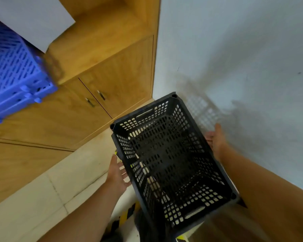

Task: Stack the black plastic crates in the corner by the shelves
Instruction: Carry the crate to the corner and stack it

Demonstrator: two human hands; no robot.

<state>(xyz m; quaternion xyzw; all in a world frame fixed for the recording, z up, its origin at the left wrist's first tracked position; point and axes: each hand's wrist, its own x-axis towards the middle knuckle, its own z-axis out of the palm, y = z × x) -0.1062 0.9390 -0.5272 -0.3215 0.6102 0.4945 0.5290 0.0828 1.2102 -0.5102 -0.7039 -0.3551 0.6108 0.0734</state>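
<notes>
An empty black plastic crate point(166, 159) with perforated walls stands in the corner between the wooden cabinet and the white wall, its open top facing me. Something dark shows beneath its near end; I cannot tell what it rests on. My left hand point(117, 173) is beside its left wall, palm turned to the crate, fingers spread. My right hand point(215, 142) is at the right rim, flat and open, between the crate and the wall. Neither hand curls around the crate.
A wooden cabinet point(112, 75) with two handled doors runs along the left. Blue perforated crates point(12, 75) sit high at the left edge under a white panel point(33, 18). The white wall point(243, 58) closes the right side. Yellow-black striped tape point(126, 213) lies on the beige floor point(68, 180).
</notes>
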